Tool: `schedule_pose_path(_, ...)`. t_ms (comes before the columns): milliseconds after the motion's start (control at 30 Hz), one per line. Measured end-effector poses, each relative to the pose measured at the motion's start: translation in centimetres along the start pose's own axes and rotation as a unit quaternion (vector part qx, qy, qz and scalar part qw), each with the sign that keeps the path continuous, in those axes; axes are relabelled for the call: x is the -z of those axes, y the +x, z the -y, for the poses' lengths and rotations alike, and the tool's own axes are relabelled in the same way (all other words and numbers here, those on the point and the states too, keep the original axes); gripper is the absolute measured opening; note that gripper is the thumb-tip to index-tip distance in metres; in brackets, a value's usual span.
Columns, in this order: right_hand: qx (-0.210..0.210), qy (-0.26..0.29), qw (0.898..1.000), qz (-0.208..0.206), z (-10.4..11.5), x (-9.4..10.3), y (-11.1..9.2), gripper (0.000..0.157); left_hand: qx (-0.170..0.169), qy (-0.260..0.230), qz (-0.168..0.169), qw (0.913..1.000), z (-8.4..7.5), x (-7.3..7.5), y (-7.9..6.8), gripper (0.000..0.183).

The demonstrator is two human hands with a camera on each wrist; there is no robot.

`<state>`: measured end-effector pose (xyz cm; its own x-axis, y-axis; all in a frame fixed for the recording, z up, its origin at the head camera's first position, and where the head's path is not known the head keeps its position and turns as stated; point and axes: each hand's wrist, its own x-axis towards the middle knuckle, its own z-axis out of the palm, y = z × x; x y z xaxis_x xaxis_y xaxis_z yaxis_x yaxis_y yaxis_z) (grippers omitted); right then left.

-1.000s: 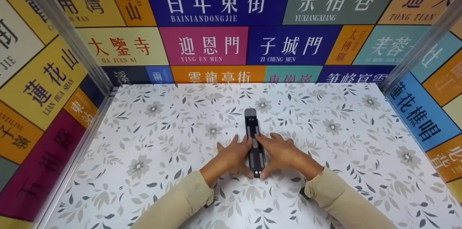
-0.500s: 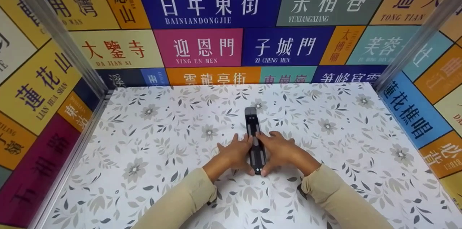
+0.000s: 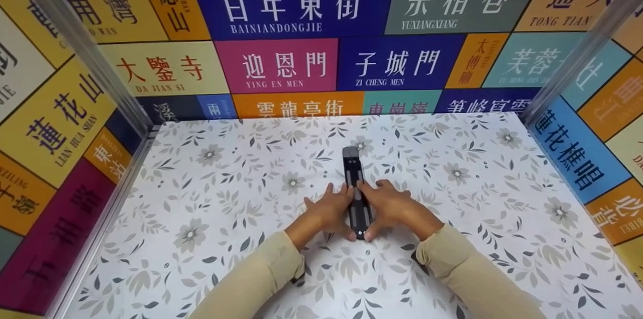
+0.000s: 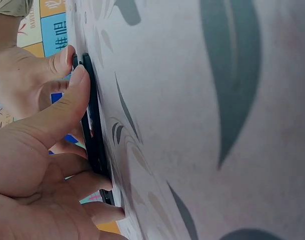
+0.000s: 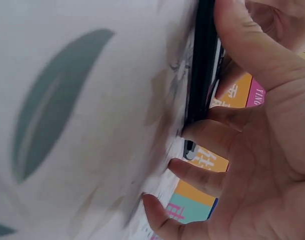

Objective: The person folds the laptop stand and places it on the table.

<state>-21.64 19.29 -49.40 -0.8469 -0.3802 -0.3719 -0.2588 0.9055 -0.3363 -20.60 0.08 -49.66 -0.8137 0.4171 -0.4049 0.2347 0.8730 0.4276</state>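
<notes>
A long narrow black folded bar with a grey far end and light grey strips lies lengthwise on the flower-patterned tabletop. My left hand holds it from the left side, thumb near its closest end and fingers along its edge. From the right, my right hand grips it in the same way, so the two thumbs almost meet at the near end. In the left wrist view, the left thumb presses the dark edge of the bar. The right thumb lies against the bar in the right wrist view.
The white tabletop has grey leaves and flowers printed on it. Colourful panels with printed characters stand behind and at both sides. Clear upright corner strips join the panels.
The bar has shifted slightly away and to the right over the printed pattern, both hands moving with it. The head view has also shifted a little.
</notes>
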Motion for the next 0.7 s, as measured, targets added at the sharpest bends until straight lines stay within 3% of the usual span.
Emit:
schedule_pose_path(233, -0.005, -0.007, 1.0, 0.001, 0.3, 0.4, 0.0, 0.139, -0.005, 0.001, -0.006, 1.0, 0.1, 0.2, 0.0, 0.122)
schedule_pose_path(400, 0.017, 0.031, 0.999, 0.005, 0.0, 0.4, 0.0, 0.137, -0.017, -0.027, -0.008, 0.9995, 1.0, 0.5, -0.4, 0.122)
schedule_pose_path(567, 0.078, 0.088, 0.993, -0.019, -1.7, 1.1, -0.4, 0.11, -0.052, -0.082, -0.039, 0.9945, 2.7, 1.0, -1.0, 0.105)
schedule_pose_path(633, 0.098, 0.094, 0.989, -0.054, -2.6, 1.6, -0.5, 0.092, -0.044, -0.088, -0.073, 0.9925, 3.6, 1.6, -1.6, 0.092)
schedule_pose_path(700, 0.095, 0.094, 0.986, -0.095, -3.6, 2.3, -0.8, 0.076, -0.019, -0.063, -0.126, 0.9897, 4.6, 2.3, -2.2, 0.079)
